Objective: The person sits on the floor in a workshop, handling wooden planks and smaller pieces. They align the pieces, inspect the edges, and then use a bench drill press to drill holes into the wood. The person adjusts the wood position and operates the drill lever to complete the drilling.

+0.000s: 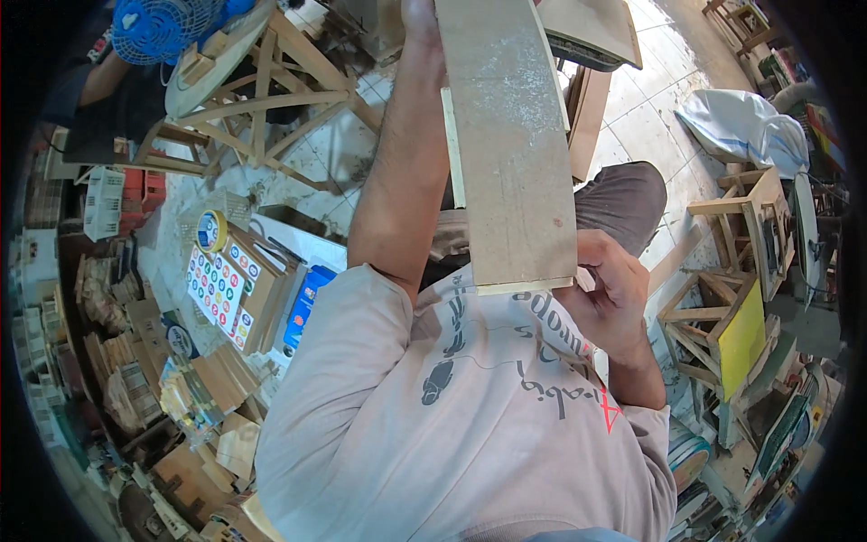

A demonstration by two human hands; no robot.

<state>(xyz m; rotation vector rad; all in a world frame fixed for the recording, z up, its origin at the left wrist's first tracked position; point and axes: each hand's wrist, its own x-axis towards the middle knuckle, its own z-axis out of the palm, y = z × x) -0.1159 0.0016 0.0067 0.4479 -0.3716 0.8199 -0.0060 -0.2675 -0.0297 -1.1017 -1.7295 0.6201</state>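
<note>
A long wooden board (pixel 510 172) with a curved side, whitish smears and pale edge strips extends from the top of the view to my chest. My right hand (pixel 616 285) is at its near right corner, fingers curled in and touching the edge. At the top, my left hand (pixel 421 16) lies against the board's far left side; its fingers are hidden behind the board and cut off by the frame. A thin pale strip (pixel 453 149) runs along the left edge, and another strip (pixel 526 286) caps the near end.
On the left stand a round-topped wooden stool (pixel 226 68) with a blue fan (pixel 167 27), and a stack of boards (pixel 230 280). Wooden frames (pixel 722 321) and a white sack (pixel 745 126) are on the right. Another person's arm (pixel 104 79) shows at upper left.
</note>
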